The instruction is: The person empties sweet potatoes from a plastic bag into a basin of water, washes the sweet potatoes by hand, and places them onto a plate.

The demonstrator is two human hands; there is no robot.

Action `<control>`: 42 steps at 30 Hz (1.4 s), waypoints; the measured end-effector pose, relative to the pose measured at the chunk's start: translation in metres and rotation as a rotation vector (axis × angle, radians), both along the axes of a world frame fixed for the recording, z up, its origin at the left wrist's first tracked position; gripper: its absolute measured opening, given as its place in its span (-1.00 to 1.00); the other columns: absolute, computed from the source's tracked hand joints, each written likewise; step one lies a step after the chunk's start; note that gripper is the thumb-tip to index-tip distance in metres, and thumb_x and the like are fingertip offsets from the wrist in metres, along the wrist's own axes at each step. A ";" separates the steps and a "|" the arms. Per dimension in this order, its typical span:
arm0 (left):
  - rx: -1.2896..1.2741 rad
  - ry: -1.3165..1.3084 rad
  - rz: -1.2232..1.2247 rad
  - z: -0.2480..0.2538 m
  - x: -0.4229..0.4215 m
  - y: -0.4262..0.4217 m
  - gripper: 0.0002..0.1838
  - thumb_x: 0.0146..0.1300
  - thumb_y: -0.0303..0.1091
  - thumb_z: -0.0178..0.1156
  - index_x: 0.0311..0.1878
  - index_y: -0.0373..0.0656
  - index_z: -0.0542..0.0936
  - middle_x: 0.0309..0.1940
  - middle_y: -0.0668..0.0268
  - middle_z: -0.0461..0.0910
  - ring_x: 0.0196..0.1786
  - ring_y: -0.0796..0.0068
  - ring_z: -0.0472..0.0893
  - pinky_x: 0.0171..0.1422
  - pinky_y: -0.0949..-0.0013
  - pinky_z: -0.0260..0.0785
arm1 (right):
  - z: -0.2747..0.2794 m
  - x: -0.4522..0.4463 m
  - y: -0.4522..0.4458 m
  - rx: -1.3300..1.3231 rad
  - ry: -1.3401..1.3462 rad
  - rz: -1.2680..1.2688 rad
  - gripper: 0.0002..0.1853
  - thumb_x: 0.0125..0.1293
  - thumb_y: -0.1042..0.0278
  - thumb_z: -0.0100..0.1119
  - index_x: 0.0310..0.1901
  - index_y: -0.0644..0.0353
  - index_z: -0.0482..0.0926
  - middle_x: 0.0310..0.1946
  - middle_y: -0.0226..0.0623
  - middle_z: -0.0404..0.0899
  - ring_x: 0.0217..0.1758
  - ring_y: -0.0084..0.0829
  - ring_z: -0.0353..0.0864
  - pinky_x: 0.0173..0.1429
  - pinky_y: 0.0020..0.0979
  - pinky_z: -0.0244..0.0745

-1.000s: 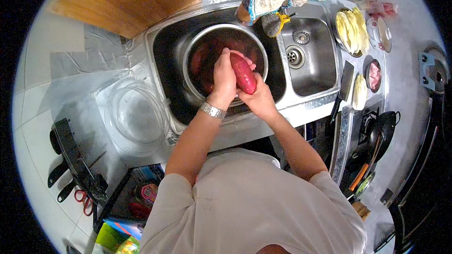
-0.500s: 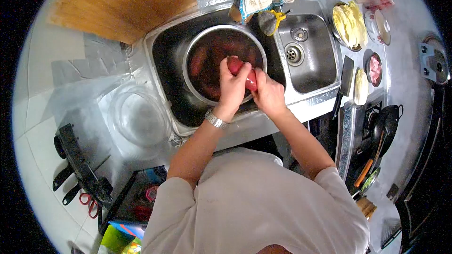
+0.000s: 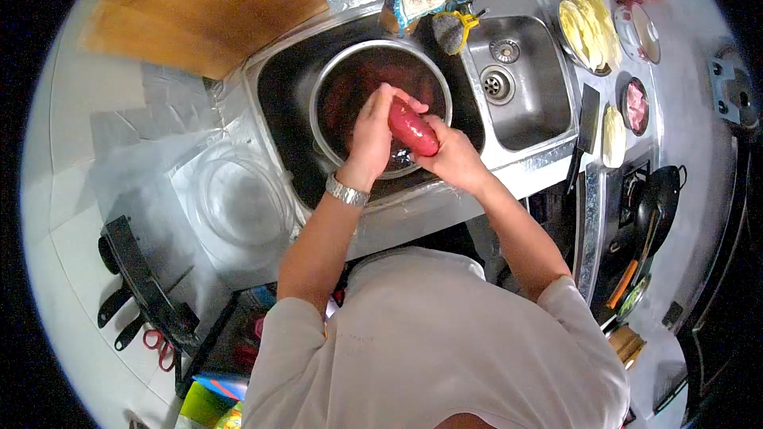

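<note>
A wet red sweet potato is held slanted over a round steel basin. My left hand lies along its left side, with fingers bent over the upper end. My right hand grips the lower right end, thumb and fingers around it. More dark red shapes, apparently sweet potatoes, lie in the water in the basin; murky water blurs their outlines. The basin stands inside the larger sink bowl.
Right of the basin is a small sink bowl. A cleaver, cabbage leaves and a meat dish sit beyond it. On the left are a clear glass bowl, a wooden board and a knife rack.
The sweet potato has turned, showing more of its length. My left hand has shifted from clasping it to lying along its side, and my right hand has moved slightly lower.
</note>
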State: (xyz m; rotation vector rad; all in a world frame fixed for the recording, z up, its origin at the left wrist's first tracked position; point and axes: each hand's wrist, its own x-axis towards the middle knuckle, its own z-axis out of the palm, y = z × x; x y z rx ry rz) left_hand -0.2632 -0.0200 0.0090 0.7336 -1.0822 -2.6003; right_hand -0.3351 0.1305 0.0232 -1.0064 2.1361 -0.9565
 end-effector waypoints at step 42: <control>0.113 -0.455 0.173 -0.119 -0.055 0.043 -0.67 0.22 -0.30 0.31 -0.03 -0.20 0.48 -0.21 0.23 0.61 -0.11 0.26 0.62 0.06 0.20 0.49 | -0.083 -0.019 0.000 0.329 0.130 -0.048 -0.59 0.05 0.39 0.29 -0.07 0.30 0.41 -0.30 0.06 0.63 -0.41 0.00 0.66 -0.35 -0.14 0.58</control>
